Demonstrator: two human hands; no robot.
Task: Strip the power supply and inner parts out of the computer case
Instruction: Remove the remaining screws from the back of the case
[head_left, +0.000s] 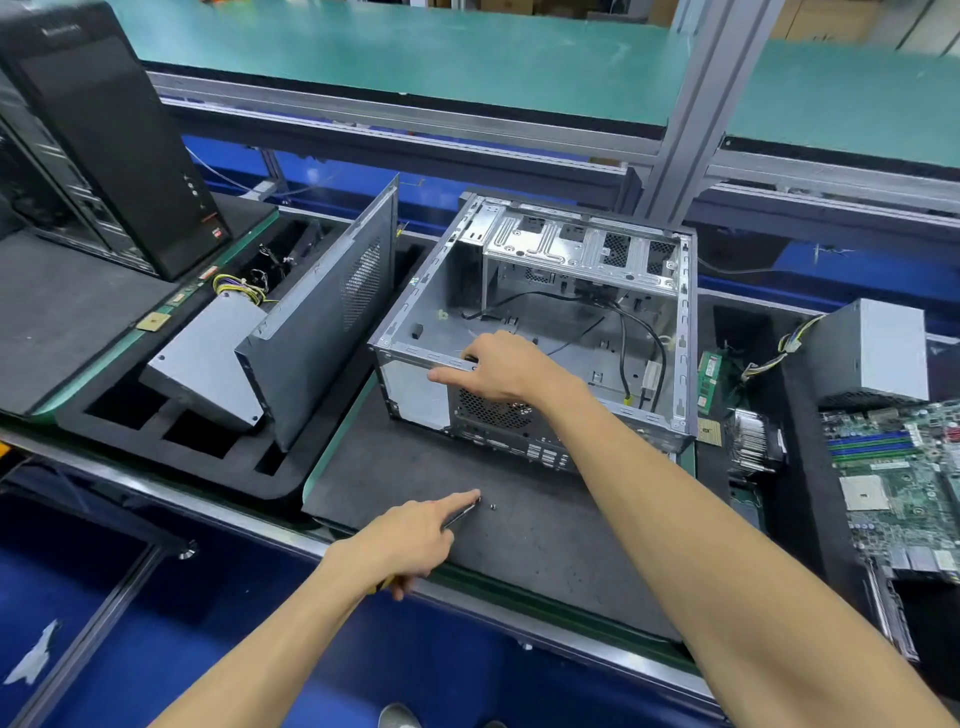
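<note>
Far left, an upright black tower (109, 130) stands on a dark mat. Beside it, a grey power supply (208, 358) with yellow wiring lies in a foam tray, a perforated side panel (332, 312) leaning against it. Centre, the left hand (400, 545) grips a screwdriver (462, 514), index finger along its shaft, tip beside a small screw (493, 505) on the surface (519, 571). The open computer case (545, 322) lies on its side there, black cables loose inside; the right hand (498, 371) curls its fingers over the case's near top rim. Right, a second power supply (872, 348), memory sticks (709, 382) and a green motherboard (904, 483) rest on foam.
</note>
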